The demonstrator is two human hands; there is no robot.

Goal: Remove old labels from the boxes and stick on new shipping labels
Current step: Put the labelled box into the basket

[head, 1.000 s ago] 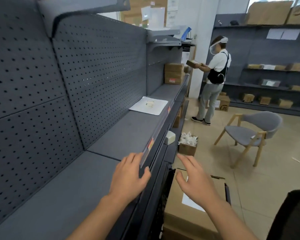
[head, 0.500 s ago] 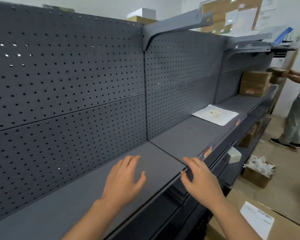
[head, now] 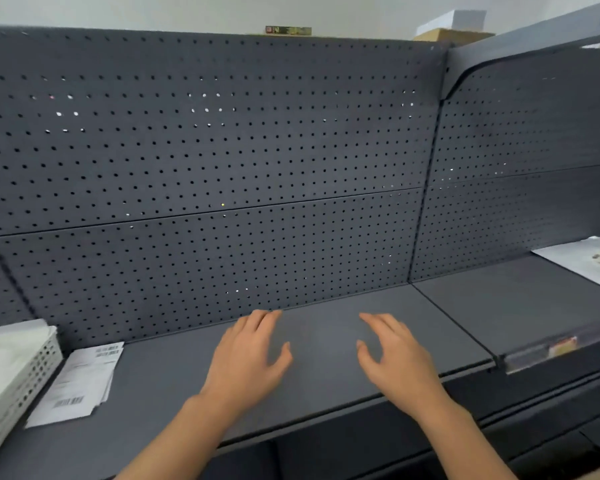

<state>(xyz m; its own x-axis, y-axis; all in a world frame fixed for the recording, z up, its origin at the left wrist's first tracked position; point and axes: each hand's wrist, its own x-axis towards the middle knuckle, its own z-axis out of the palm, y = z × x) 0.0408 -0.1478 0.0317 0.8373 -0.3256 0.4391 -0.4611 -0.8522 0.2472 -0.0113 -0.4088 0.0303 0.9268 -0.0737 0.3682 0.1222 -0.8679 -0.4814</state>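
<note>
My left hand (head: pixel 248 358) and my right hand (head: pixel 395 360) hover palm down over the dark grey shelf (head: pixel 326 382), fingers spread, holding nothing. A small stack of white shipping labels (head: pixel 80 381) with barcodes lies flat on the shelf to the left of my left hand. A white sheet with a small printed patch (head: pixel 591 261) rests on the neighbouring shelf section at the far right edge. No box is on the shelf between or under my hands.
A white perforated basket (head: pixel 11 368) holding white material stands at the far left, beside the labels. A dark pegboard back panel (head: pixel 222 161) rises behind the shelf. A price strip (head: pixel 548 351) runs along the right section's front edge. Boxes (head: pixel 451 27) sit on top, upper right.
My view has swung left: the person, the chair and the floor boxes have left the frame, and the labels and the basket have come in. Both hands stay open over the shelf.
</note>
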